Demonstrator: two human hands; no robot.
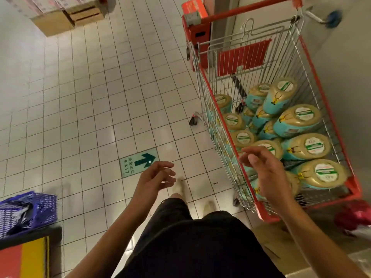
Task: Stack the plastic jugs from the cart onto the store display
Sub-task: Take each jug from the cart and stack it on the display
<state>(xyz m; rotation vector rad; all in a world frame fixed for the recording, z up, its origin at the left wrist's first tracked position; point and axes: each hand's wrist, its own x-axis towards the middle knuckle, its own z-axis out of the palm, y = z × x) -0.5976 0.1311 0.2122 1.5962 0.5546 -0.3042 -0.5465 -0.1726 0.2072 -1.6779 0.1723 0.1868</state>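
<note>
Jugs (299, 121): plastic, pale contents, teal labels, round white stickers on their upturned faces. They are lying heaped on their sides in the wire cart (354, 190), right half of the frame, filling its lower part. None is being held.

Right hand (265, 169): hovering over the near end of the cart, just above the closest jugs, fingers spread and loosely curved, gripping nothing. Contact with a jug is not visible.

Left hand (154, 177): hanging in the lower centre over the tiled floor, well apart from the cart, fingers relaxed and slightly curled, empty.

Judged step: the pick-up, at its start, since a large share of the load is sitting in the cart. The next move is calling for the right hand to settle round one of the nearest jugs, most likely with the left coming across in support, as a jug this size is probably heavy and smooth-walled.

Display: not identifiable here. A red and yellow surface (24, 257) is showing at lower left; whether it belongs to the display cannot be told.

Surroundings: green exit sign (138, 162) on the floor, blue basket (28, 211) at left, cardboard boxes (66, 19) at upper left.
</note>
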